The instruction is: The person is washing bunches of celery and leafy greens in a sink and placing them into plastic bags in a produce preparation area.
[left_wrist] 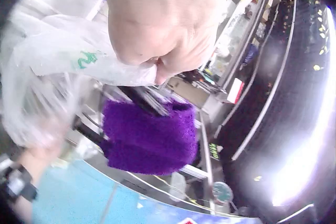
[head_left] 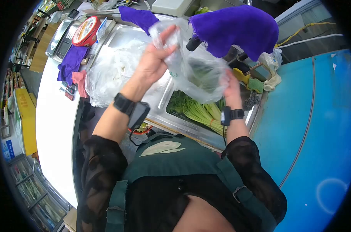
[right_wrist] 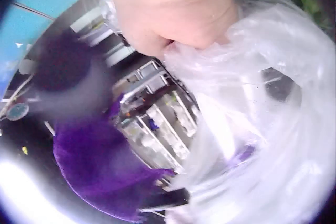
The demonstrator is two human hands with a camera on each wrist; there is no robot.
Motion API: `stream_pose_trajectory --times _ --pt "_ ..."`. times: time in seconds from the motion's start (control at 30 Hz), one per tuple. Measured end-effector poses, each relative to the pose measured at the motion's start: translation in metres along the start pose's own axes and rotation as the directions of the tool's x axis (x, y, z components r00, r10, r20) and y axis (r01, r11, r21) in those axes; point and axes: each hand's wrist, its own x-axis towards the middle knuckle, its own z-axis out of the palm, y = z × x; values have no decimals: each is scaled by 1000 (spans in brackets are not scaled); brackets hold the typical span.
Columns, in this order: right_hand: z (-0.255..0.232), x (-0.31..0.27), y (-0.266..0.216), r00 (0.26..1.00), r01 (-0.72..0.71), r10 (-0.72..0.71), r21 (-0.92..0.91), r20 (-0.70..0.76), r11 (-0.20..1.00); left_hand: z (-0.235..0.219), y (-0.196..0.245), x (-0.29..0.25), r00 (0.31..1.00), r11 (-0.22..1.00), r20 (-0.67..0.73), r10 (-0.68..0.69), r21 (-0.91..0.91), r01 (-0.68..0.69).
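Observation:
Between the two hands a clear plastic bag (head_left: pixel 179 73) is stretched, its mouth spread; green print shows on it in the left wrist view. My left hand (head_left: pixel 155 62) pinches one side of the bag, raised above the steel counter. On the other side my right hand (head_left: pixel 232 91) grips the film, lower and closer to the blue panel. Below the bag, a bunch of celery (head_left: pixel 198 114) lies in the sink with its stalks toward the front edge. Part of the greens is hidden behind the film.
Crumpled plastic bags (head_left: pixel 113 73) lie on the counter at left. Purple cloths (head_left: pixel 237 31) hang over fixtures at the back. A scale (head_left: pixel 63 46) and a red round tin (head_left: pixel 86 31) stand at the far left. A green sponge (head_left: pixel 256 85) sits right of the sink.

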Motion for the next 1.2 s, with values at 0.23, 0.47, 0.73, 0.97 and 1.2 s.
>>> stream_pose_trajectory --times 0.23,0.47,0.73,0.97,1.2 --pt "96 -19 46 996 15 -12 24 -91 1000 -32 75 0 977 976 16 212 49 -213" --pt "128 -66 -47 981 184 -191 132 36 974 -61 -1 -26 963 990 -270 -23 127 59" --pt "29 -64 -83 766 314 -618 -734 -179 602 0 -13 -2 989 994 -103 -104 1 105" --pt "27 -9 -100 799 301 -584 -748 -141 592 -17 -27 -3 981 987 -116 -156 21 160" --pt "29 -78 -77 848 213 -528 -941 44 263 -34 -36 -39 880 896 -186 -436 -175 407"
